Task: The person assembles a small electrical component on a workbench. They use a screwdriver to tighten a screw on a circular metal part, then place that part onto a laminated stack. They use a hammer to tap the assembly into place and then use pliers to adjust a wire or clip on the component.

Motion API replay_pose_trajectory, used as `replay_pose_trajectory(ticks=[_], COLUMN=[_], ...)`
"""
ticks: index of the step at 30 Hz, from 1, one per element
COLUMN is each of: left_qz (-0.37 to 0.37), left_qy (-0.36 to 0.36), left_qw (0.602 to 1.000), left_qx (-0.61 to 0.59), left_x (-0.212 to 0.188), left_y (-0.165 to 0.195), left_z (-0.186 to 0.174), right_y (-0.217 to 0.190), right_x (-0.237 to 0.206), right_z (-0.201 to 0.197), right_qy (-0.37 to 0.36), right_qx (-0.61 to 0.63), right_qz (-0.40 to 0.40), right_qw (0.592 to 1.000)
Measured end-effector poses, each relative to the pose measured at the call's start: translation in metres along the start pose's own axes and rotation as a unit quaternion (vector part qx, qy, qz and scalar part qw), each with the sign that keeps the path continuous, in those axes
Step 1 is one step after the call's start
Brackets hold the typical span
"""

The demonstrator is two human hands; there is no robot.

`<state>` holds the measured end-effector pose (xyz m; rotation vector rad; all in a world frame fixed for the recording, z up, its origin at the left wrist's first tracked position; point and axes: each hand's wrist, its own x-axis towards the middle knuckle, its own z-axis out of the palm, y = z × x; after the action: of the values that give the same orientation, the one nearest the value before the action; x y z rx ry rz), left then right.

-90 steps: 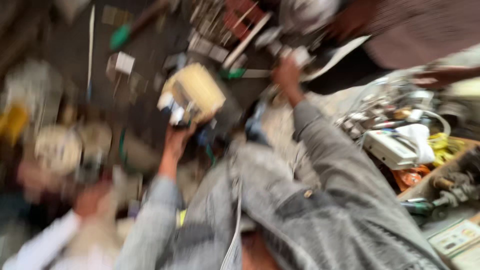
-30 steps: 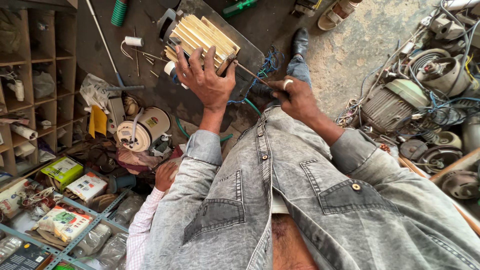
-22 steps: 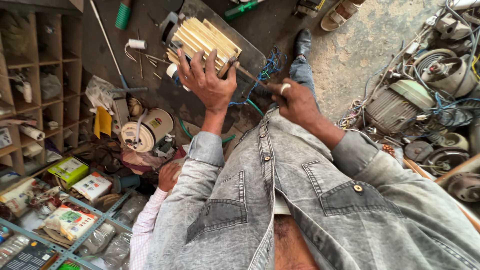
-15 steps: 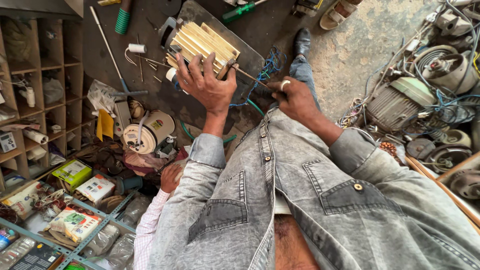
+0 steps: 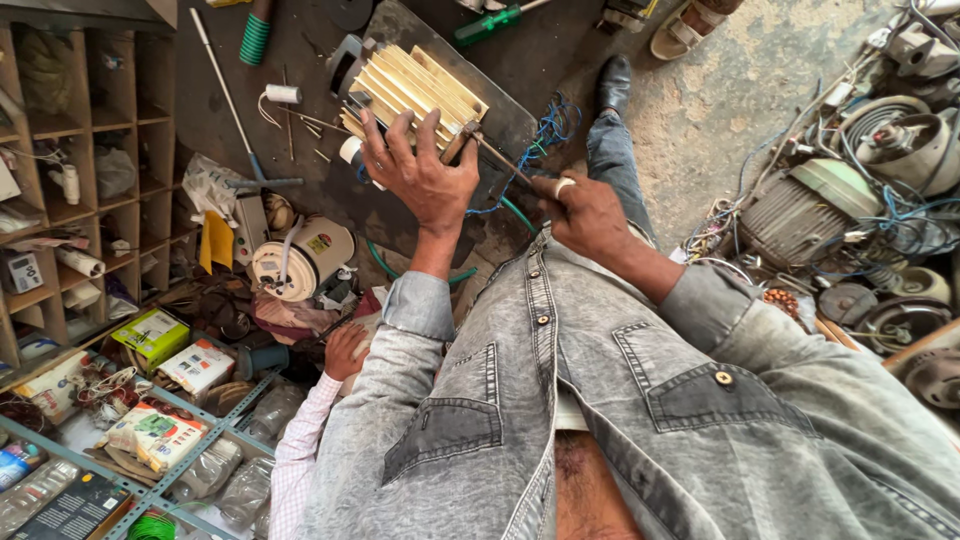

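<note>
**Two hands at a motor stator with paper slot liners**

The person's left hand (image 5: 420,175) lies spread, fingers apart, palm down on a motor stator (image 5: 405,90) whose slots carry cream-coloured strips of insulating paper standing out in a fan. The stator rests on a dark board (image 5: 500,75) on the floor, ahead of the person's knees. The right hand (image 5: 585,210) is closed around the handle end of a thin hammer-like tool (image 5: 480,148); the tool's head lies against the near edge of the paper strips, just beside the left hand's fingertips. A pale ring or band shows on one finger of the right hand. Both arms wear a faded grey denim shirt (image 5: 620,400).

Blue wire (image 5: 550,125) lies in a loose tangle on the board beside the stator. To the left, on the floor, stands a round cream appliance (image 5: 300,262) with a cord across it. Another person's hand (image 5: 345,350), in a pale checked sleeve, shows low beside the left elbow. Wooden pigeonhole shelves (image 5: 80,150) run along the left edge. To the right lie old motors (image 5: 800,215) and coils among tangled cables.
</note>
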<state>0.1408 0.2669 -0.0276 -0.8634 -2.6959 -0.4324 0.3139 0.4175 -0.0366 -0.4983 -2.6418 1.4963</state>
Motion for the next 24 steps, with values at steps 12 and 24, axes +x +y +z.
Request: replay_pose_trajectory(ticks=[12, 24], left_qz=[-0.078, -0.185], left_qy=[0.000, -0.121], left_qw=[0.986, 0.942], left_qx=[-0.146, -0.251], left_x=[0.044, 0.086], left_y=[-0.033, -0.081], left_z=[-0.038, 0.010], right_y=[-0.007, 0.008], right_x=[0.081, 0.083], right_z=[0.037, 0.059], right_qy=[0.027, -0.023], right_qx=[0.275, 0.424], right_qz=[0.173, 0.243], right_qw=[0.945, 0.872])
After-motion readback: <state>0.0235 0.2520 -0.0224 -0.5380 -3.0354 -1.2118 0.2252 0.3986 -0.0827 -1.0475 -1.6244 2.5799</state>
